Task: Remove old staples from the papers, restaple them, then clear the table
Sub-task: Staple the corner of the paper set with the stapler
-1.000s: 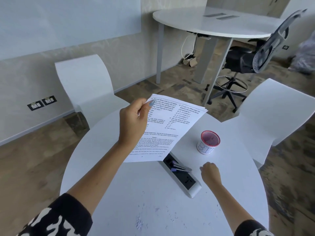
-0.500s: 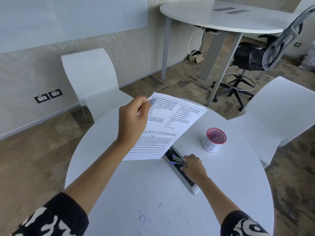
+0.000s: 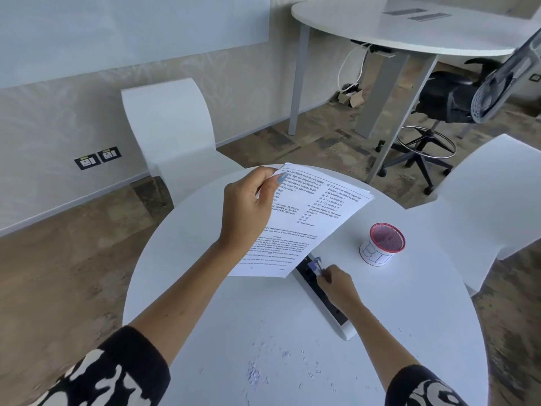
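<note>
Left hand (image 3: 247, 212) grip pinched papers (image 3: 307, 218) at top corner above table (image 3: 205, 303) centre. Right hand (image 3: 336, 285) grip closed on small blue tool (image 3: 316, 263) at socket strip (image 3: 325, 297); should lift it clear, papers kept steady.

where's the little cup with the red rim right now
In the head view the cup stands upright on the right side of the round table, just beyond the right hand and right of the held papers.
</note>
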